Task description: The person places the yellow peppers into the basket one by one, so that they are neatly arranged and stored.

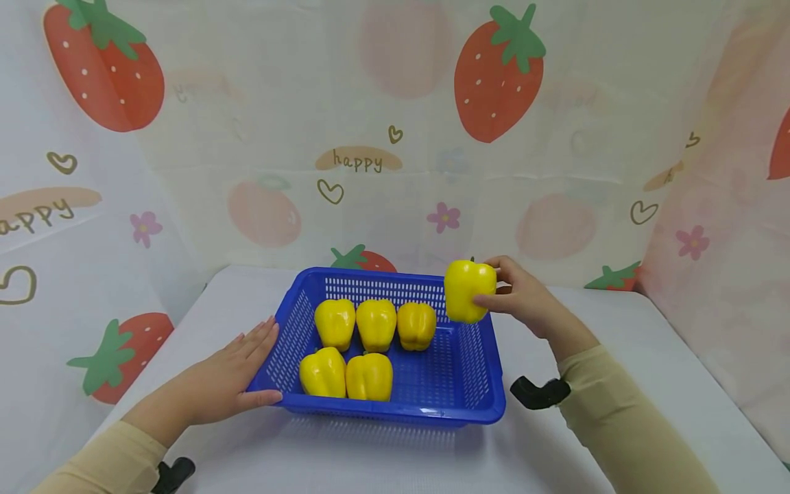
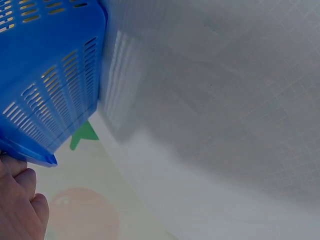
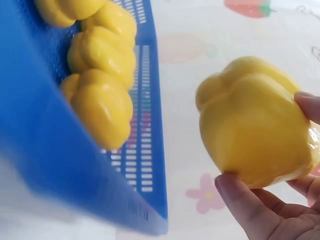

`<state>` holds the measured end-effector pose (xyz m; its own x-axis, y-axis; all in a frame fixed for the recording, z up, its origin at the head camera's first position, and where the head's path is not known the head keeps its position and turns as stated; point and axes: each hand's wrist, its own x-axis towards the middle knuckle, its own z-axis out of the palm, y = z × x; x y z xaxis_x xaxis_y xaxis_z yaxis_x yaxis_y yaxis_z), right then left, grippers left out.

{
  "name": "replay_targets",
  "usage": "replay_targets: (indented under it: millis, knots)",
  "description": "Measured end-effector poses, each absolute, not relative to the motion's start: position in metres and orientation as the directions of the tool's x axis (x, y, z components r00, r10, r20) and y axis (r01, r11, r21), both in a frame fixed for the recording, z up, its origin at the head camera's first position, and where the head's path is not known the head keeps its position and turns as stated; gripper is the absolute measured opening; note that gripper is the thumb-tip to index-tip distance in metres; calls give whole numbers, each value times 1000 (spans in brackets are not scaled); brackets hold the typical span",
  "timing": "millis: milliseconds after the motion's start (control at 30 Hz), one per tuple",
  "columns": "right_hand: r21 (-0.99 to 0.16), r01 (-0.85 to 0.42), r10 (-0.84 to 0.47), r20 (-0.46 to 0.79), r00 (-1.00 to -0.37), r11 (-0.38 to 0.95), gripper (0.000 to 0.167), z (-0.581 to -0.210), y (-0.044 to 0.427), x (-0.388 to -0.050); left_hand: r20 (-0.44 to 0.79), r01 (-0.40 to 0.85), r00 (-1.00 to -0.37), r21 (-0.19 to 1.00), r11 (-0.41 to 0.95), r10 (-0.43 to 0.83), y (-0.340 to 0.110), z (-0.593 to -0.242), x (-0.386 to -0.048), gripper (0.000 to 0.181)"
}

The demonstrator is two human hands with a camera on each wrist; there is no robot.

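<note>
A blue plastic basket (image 1: 395, 410) with slotted walls stands on the table with several yellow bell peppers (image 1: 376, 326) in it, three in the far row and two in the near row. My left hand (image 1: 231, 374) rests along the basket's left rim, fingers extended, thumb at the near left corner. Thumb and fingers of my right hand (image 1: 527, 298) grip another yellow bell pepper (image 1: 467, 291) by its side, stem up. It is held above the far right part of the basket. The right wrist view shows this bell pepper (image 3: 250, 125) apart from the basket wall.
The white table (image 1: 617, 384) extends on both sides of the basket. Behind it hangs a curtain (image 1: 370, 89) printed with strawberries. A black strap piece (image 1: 540, 392) sticks out at the right cuff, and another black piece (image 1: 174, 475) at the left.
</note>
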<state>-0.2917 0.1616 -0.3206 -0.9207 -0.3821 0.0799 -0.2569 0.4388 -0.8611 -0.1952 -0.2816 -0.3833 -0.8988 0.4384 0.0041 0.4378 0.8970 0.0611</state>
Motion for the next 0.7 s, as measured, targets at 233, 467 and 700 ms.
replay_targets:
  millis: [233,467,700]
  knots:
    - [-874,-253,-470,32,-882,414,58,-322,143,-290,4,435,-900,66,898,436,-282,-383,-195,103]
    - [-872,-237,-518,-23,-855,429,56,-325,124,-289,6,436,-900,63,898,437,-283,-385,-196,103]
    - [-853,-232,-565,-88,-820,468,56,-327,109,-288,6,436,-900,65,898,437,-283,-385,-195,103]
